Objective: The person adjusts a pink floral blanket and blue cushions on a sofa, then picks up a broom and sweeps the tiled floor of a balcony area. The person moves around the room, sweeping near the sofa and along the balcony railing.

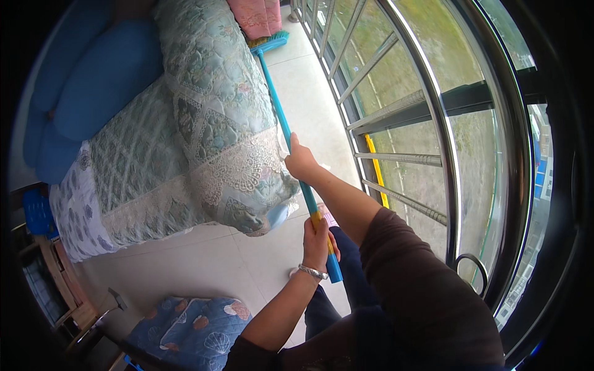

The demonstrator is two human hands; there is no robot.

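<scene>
A long blue broom (279,105) slants away from me over the pale floor. My left hand (317,244), with a silver bracelet at its wrist, is wrapped round the handle near its yellow band and blue end. Farther up the handle my right hand (301,162) is closed round it, with the thumb lying along the top. The broom head (270,43), blue with green bristles, is at the far end, beside a hanging pink cloth (258,17) and the quilt's edge. Whether the bristles press on the floor cannot be made out.
A bed or couch under a pale green lace-trimmed quilt (229,99) fills the left; a person in blue trousers (111,80) is on it. Metal railings (427,80) and windows line the right. A blue shell-patterned cushion (192,331) lies lower left, near wooden furniture (65,278).
</scene>
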